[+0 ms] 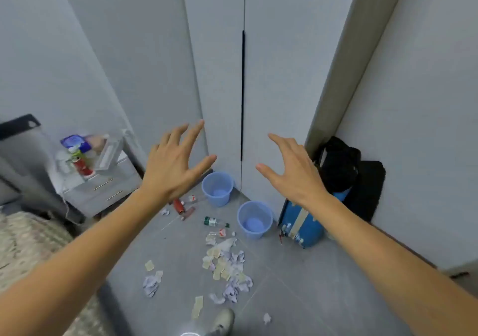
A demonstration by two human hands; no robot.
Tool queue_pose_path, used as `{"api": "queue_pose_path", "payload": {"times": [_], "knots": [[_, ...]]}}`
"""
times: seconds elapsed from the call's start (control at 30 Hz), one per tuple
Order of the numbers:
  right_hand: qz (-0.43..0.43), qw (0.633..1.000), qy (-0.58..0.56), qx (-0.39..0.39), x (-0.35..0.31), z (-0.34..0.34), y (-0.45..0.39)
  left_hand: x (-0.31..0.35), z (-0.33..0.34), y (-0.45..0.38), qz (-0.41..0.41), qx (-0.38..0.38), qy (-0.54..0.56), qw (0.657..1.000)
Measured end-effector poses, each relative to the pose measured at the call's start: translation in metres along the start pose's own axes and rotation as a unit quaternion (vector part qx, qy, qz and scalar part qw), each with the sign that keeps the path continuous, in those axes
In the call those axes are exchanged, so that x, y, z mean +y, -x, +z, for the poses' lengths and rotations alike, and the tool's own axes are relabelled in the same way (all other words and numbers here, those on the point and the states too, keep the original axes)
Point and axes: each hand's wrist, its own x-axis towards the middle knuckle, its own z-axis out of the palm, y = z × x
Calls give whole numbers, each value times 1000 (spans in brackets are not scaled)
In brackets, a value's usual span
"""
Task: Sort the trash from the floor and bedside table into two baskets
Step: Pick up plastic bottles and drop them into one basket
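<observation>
Both hands are raised with fingers spread and nothing in them: the left hand [173, 165] and the right hand [294, 172] hover palm-down above the floor [297, 284], well apart. Below them two blue baskets [217, 188] [254, 219] stand upright and hold nothing, near the wardrobe doors [271, 77]. A blue suitcase [300, 228] and a black bag [338, 165] crowd the right wall. A green-capped bottle [215, 222] lies on its side, long axis toward the nearer basket. Crumpled paper scraps [227, 268] are strewn across the middle of the floor. More trash, a red can [82, 166] included, sits on the bedside table [103, 180] at left.
</observation>
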Motion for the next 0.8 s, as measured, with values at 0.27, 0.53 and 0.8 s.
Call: {"api": "queue_pose_path", "payload": {"times": [0.27,0.53,0.8], "knots": [[-101,990,-28,-95,-35,58,46,-36,-7,123,-108,17,-46,993],[-138,982,-30,-127,-66,90,40,-66,-9,163,-173,46,-24,984],[-149,977,-19,-153,-101,140,-3,-136,8,149,-205,50,-6,978]]}}
